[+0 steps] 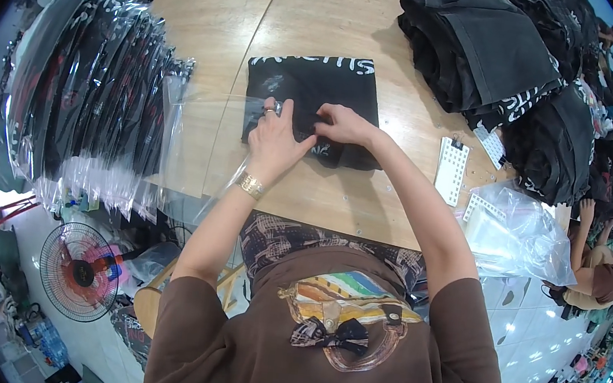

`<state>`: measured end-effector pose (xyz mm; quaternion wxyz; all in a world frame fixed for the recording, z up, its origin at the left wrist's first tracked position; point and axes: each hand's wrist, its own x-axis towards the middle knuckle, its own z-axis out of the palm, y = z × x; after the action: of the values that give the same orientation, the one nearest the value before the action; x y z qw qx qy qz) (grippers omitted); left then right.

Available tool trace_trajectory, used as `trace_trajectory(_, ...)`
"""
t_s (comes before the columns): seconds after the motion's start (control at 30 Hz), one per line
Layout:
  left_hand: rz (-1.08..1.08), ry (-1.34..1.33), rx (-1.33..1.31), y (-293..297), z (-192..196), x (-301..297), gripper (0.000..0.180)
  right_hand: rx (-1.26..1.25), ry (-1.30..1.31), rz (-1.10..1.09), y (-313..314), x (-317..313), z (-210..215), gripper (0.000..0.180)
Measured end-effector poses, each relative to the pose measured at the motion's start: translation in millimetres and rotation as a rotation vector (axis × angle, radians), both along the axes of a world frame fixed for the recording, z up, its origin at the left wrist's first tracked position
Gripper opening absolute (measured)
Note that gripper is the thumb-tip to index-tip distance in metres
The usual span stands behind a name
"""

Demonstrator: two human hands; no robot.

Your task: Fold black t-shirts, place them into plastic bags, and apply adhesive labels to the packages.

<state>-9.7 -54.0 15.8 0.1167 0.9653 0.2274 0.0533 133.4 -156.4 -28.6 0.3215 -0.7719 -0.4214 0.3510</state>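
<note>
A folded black garment (355,95) with white lettering along its far edge lies on the table in front of me. A clear plastic bag (191,144) lies flat at its left and seems to cover the garment's left side. My left hand (275,139), with a ring and a gold-coloured wristband, rests on the garment near the bag's edge, fingers spread. Over the garment's middle, my right hand (344,125) has its fingers curled and closed toward the thumb. What lies between those fingertips is too small to make out.
At the left stands a long row of bagged black garments (98,92). Piles of folded black garments (481,56) fill the right. White perforated cards (451,170) and loose clear plastic bags (517,231) lie near the right edge. A standing fan (79,271) is below left; another person (603,278) sits at right.
</note>
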Motion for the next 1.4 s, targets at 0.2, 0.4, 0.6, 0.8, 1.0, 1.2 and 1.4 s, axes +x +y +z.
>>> trace_trajectory(0.2,-0.009,-0.051,-0.054,6,-14,-8,0.073,-0.103,-0.031,0.157,1,4,17,0.066)
trace_trajectory(0.4,0.018,-0.074,-0.149,11,-12,-15,0.071,-0.363,-0.244,0.232,8,-17,30,0.069)
trace_trajectory(0.6,-0.049,0.029,-0.207,10,0,-20,0.075,-0.335,-0.169,0.198,18,10,7,0.062)
trace_trajectory(0.8,-0.085,0.121,-0.211,11,4,-18,0.081,-0.382,-0.078,0.322,33,22,6,0.056)
trace_trajectory(1.0,-0.113,0.17,-0.175,13,3,-14,0.085,-0.466,-0.078,0.377,40,22,20,0.049)
trace_trajectory(1.2,-0.125,0.234,-0.173,17,6,-9,0.086,-0.556,-0.185,0.43,51,22,29,0.047)
trace_trajectory(1.4,-0.121,0.28,-0.188,19,9,-8,0.09,-0.567,-0.23,0.453,53,21,41,0.04)
